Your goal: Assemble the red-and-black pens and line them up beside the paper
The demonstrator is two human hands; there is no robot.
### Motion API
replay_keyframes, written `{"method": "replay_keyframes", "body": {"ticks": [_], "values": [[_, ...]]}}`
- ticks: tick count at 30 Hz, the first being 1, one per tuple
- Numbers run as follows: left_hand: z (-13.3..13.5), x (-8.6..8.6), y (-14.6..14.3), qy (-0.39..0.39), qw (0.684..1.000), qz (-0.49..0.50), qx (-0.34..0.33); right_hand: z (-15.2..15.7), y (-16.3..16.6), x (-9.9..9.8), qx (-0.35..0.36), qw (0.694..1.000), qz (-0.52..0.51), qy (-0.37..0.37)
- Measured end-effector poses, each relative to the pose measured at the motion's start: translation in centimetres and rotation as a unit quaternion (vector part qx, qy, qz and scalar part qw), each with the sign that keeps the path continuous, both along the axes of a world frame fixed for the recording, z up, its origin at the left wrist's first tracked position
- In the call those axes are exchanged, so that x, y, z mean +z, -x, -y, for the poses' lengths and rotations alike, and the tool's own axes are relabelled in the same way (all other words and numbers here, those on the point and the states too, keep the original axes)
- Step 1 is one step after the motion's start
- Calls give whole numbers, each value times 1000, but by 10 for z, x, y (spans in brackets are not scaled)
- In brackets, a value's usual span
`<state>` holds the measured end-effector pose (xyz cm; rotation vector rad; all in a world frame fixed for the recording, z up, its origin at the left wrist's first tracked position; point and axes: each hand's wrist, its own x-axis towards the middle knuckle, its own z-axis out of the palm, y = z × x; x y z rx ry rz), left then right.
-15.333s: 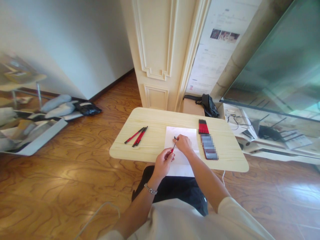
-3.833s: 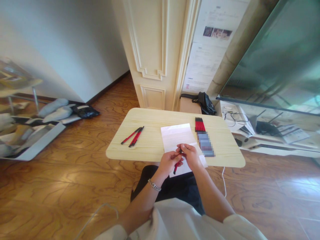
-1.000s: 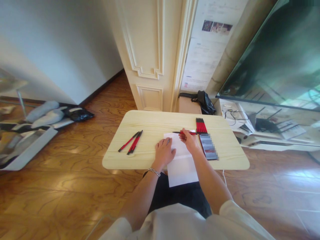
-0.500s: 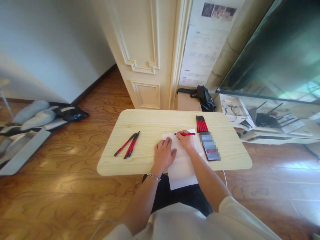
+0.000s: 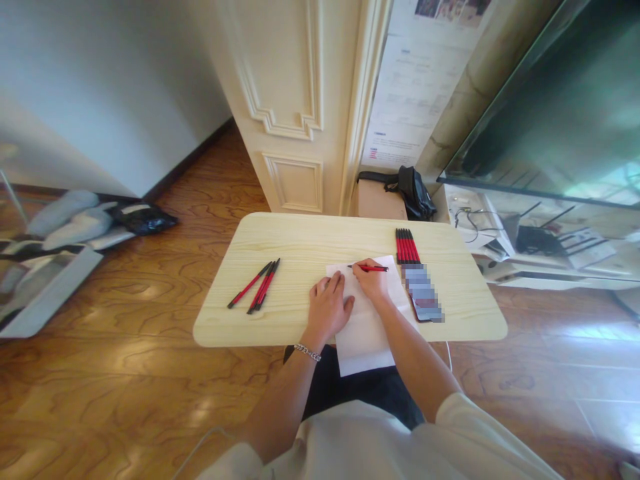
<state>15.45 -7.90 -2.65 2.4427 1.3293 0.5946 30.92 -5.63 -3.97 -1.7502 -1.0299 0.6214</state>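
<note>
A red and black pen (image 5: 374,268) is pinched in my right hand (image 5: 369,280), its tip at the upper left part of a white sheet of paper (image 5: 365,340). The sheet hangs over the near table edge toward my lap. My left hand (image 5: 329,305) lies flat with fingers stretched across the paper's left edge. To the left, several loose red and black pens (image 5: 260,287) lie slanted. A row of several like pens (image 5: 407,246) lies side by side at the upper right, just above a phone (image 5: 423,293) with a blurred-out screen.
The pale wooden table (image 5: 300,233) has rounded corners. Behind it a black bag (image 5: 416,193) rests on a box. A cabinet with cables (image 5: 470,220) and a large screen (image 5: 560,113) stand at right. Cushions and a black plastic bag (image 5: 145,219) lie at left.
The view has shifted slightly. My right hand's pen has tilted a little, its tip still at the paper; my left hand stays in place.
</note>
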Motion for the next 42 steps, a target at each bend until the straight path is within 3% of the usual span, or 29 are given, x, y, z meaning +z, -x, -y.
{"method": "replay_keyframes", "body": {"ticks": [9,14,17,22,27,30,36,40,42], "values": [[0,-2,0,-8,1000,-3,1,-2,-1,-2,-18,1000,-18,-10],[1,0,1,-14,1000,-9,2,2,-7,7,-42,984,-160,-63],[2,0,1,-20,1000,-19,0,9,-13,18,-57,951,-279,-123],[2,2,1,-27,998,-55,0,32,-21,43,11,876,-446,-183],[3,5,2,-22,995,-100,-1,56,-34,58,58,799,-585,-127],[2,2,2,-23,995,-95,0,65,-43,59,67,775,-618,-110],[-2,-3,4,-24,1000,-15,0,76,-48,58,31,760,-636,-129],[9,12,7,-20,992,122,9,79,-46,62,3,761,-621,-185],[23,23,7,32,980,194,13,80,-43,64,-16,761,-608,-226]]}}
